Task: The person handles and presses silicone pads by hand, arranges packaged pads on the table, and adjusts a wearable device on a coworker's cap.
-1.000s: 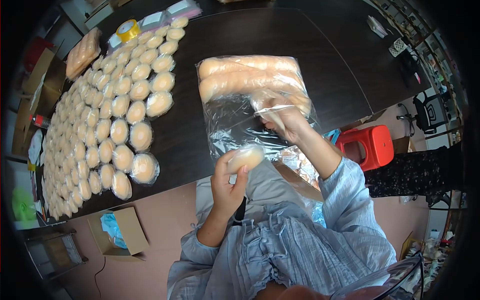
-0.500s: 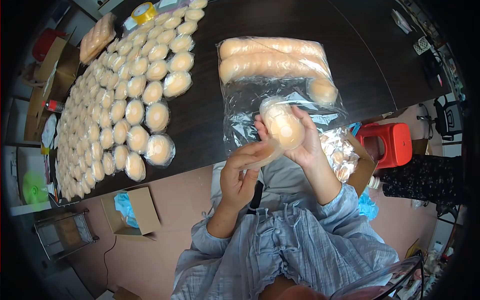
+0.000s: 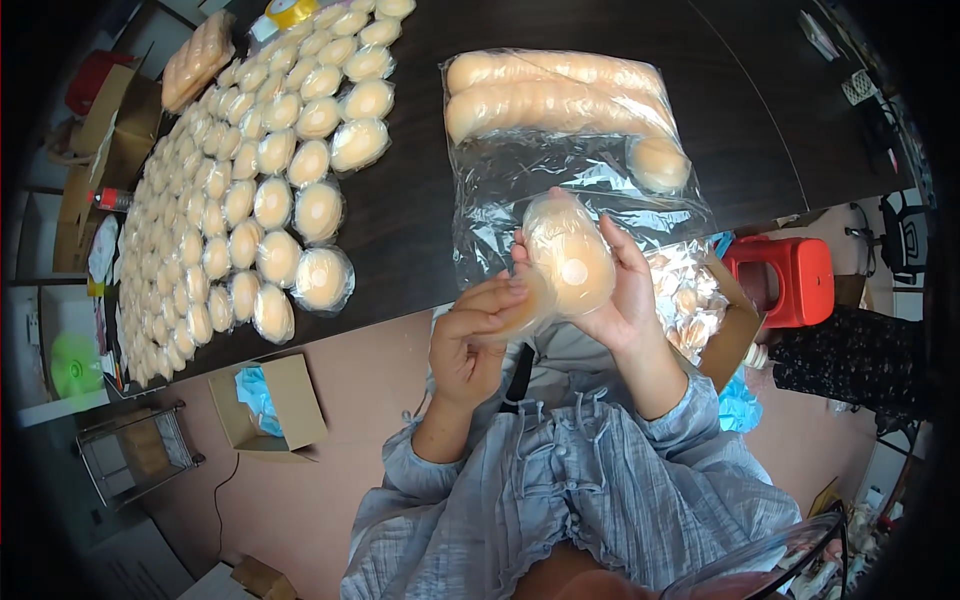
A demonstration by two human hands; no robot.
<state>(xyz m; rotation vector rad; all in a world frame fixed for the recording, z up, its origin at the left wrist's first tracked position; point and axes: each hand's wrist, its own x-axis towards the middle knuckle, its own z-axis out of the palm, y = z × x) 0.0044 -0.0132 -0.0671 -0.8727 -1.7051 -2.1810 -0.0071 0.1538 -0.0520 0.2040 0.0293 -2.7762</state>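
Two beige, skin-coloured pads are in my hands above my lap, at the table's front edge. My left hand (image 3: 478,338) grips one thin round pad (image 3: 528,306) between fingers and thumb. On the palm of my right hand (image 3: 632,290) rests a wrapped beige pad (image 3: 569,258) with a pale round spot; my fingers curl round its sides. The two pads overlap at their edges. Just beyond lies a clear plastic bag (image 3: 530,165) with two long rows of stacked beige pads (image 3: 560,100) inside and a single pad (image 3: 659,164) at its right.
Many wrapped beige pads (image 3: 250,200) cover the left of the dark table (image 3: 400,240). Behind them are a bundled pack (image 3: 197,62) and yellow tape (image 3: 290,11). At right are a box of wrapped pieces (image 3: 733,320), a red stool (image 3: 800,280) and another person's dark patterned clothing (image 3: 850,362).
The view has shifted slightly, so the table items appear higher. My left hand has tilted its pad more upright against the one in my right hand.
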